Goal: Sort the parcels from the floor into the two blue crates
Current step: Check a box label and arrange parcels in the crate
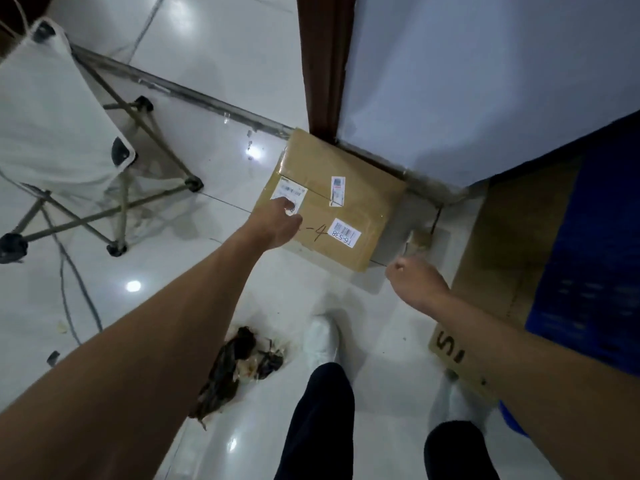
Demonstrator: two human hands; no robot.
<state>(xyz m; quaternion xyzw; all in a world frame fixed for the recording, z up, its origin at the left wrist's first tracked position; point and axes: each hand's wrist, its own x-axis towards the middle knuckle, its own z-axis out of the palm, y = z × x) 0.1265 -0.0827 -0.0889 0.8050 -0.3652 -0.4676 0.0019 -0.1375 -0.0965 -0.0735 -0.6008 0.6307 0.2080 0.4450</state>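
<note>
Glossy white tile floor (pixel 207 64): the left hand (pixel 278 220) reaches over the near-left corner of the cardboard parcel (pixel 346 188), fingers extended, seemingly to lift it. The right hand (pixel 414 275), curled and empty, hangs off its near-right corner. A blue crate (pixel 595 237) stands right of the parcel, which lies against a door frame (pixel 323 64).

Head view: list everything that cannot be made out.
Parcel: the left hand covers part of one label and the writing before "-4".
Crate: cut off by the right edge; its inside is unseen.
Right hand: blurred; whether it holds anything is unclear.
Dark heap on the floor: too blurred to identify.
</note>
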